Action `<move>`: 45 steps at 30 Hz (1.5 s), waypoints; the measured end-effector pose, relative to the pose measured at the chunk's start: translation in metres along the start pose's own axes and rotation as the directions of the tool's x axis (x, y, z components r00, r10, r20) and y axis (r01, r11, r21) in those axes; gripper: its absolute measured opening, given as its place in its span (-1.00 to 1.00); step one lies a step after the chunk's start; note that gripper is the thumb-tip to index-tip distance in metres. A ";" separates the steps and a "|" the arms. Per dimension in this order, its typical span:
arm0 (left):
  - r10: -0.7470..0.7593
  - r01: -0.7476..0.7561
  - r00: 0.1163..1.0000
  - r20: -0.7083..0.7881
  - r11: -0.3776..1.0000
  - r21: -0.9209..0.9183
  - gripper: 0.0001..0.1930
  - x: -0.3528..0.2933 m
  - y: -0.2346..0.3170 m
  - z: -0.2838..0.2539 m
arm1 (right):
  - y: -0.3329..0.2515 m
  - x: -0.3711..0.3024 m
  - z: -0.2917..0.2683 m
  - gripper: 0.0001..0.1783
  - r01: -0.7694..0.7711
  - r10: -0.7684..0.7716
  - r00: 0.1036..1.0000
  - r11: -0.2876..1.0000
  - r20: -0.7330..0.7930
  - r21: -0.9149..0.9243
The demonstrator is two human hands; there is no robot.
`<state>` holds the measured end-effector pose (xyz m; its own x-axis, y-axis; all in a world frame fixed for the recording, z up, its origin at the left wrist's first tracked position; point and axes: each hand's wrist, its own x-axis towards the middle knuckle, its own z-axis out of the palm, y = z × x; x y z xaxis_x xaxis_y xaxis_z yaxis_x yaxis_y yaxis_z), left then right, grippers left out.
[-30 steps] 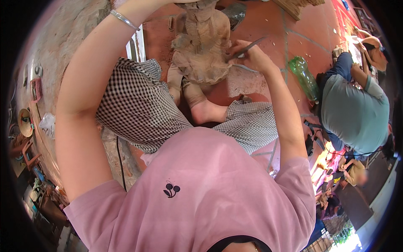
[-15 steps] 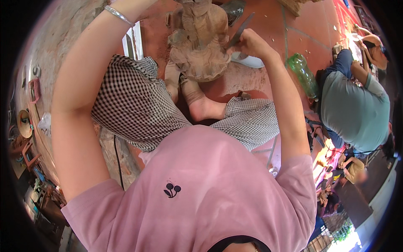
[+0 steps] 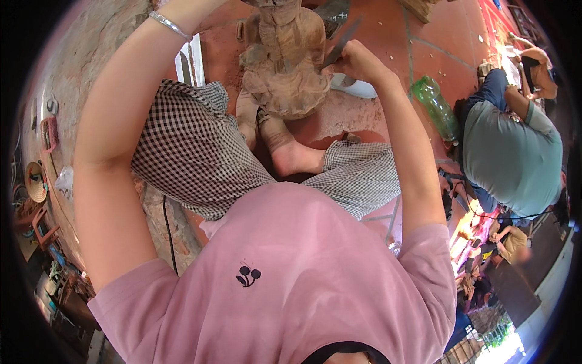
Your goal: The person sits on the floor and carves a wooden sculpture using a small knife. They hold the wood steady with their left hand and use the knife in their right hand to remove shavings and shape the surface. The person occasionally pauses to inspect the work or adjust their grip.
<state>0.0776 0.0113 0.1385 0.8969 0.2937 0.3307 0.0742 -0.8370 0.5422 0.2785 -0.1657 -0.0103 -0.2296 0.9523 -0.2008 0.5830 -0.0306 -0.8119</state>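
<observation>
A brown carved statue (image 3: 282, 51) with folded, drapery-like relief stands between my bare feet, its upper end cut off by the picture's top edge. My right hand (image 3: 359, 62) is closed around a dark, flat blade-like tool (image 3: 342, 43), slightly blurred, on the statue's right side. Whether its edge touches the surface I cannot tell. My left forearm, with a silver bangle (image 3: 171, 25) at the wrist, reaches past the top edge toward the statue's upper part. The left hand itself is out of the picture.
A pale, flat object (image 3: 354, 87) lies on the red tiled floor (image 3: 445, 51) below my right hand. Further right is a green plastic bottle (image 3: 438, 109), near a seated person in a grey-green shirt (image 3: 509, 155). More people sit farther off. A dark cable (image 3: 170, 233) runs by my left leg.
My right hand and the blade have shifted slightly left. The statue has also moved a little to the left. My left arm has hardly moved.
</observation>
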 end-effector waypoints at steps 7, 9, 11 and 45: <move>0.042 -0.042 0.998 -0.039 0.999 0.010 -0.72 0.000 -0.004 0.004 | -0.030 0.010 -0.011 -0.75 -0.052 0.083 0.989 0.969 0.124 -0.240; 0.047 -0.046 0.998 -0.031 0.999 0.018 -0.72 0.000 -0.005 0.004 | -0.025 0.008 -0.008 -0.77 -0.062 0.074 0.995 0.984 0.066 -0.170; 0.049 -0.049 0.999 -0.023 0.999 0.021 -0.72 -0.001 -0.004 0.004 | -0.013 0.003 0.001 -0.78 -0.028 0.032 0.999 0.985 0.017 -0.168; 0.049 -0.050 0.998 -0.024 0.999 -0.017 -0.70 -0.001 -0.004 0.001 | -0.025 -0.070 0.101 -0.81 -0.051 0.079 0.662 0.997 -0.745 0.060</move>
<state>0.0769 0.0140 0.1357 0.8885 0.2632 0.3758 0.0219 -0.8424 0.5383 0.2012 -0.2625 -0.0318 0.4749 0.8542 0.2119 0.5465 -0.0975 -0.8318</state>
